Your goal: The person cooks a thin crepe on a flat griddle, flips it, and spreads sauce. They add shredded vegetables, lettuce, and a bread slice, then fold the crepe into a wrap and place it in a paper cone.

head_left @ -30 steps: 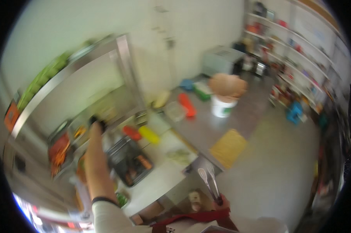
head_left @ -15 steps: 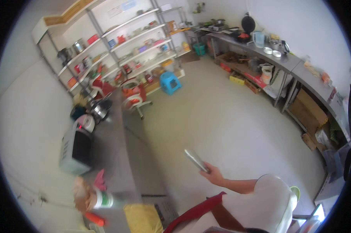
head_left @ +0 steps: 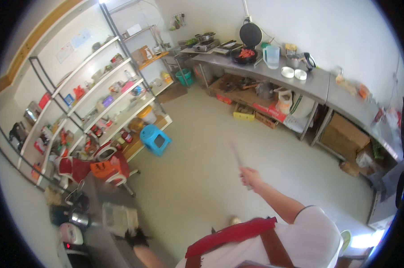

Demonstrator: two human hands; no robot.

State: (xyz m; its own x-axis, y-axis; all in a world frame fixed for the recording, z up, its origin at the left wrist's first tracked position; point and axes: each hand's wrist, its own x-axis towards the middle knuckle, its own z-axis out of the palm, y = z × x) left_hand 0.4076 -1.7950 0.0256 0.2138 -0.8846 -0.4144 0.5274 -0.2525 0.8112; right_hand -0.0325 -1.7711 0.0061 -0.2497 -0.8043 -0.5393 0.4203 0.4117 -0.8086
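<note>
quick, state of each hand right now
Left hand: black-gloved, closed on a clear container.
Right hand: closed around a thin, blurred tool.

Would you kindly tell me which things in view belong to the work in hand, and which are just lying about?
In hand:
- slim utensil, blurred, in the right hand
- clear container, by the black-gloved left hand; grip unclear

Apparently just lying about, away from both hands:
- blue stool
- jug
- white bowls
- yellow box

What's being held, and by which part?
Right hand: a slim, blurred utensil, gripped near its lower end. Left hand: a clear container, apparently held by its near edge.
</note>
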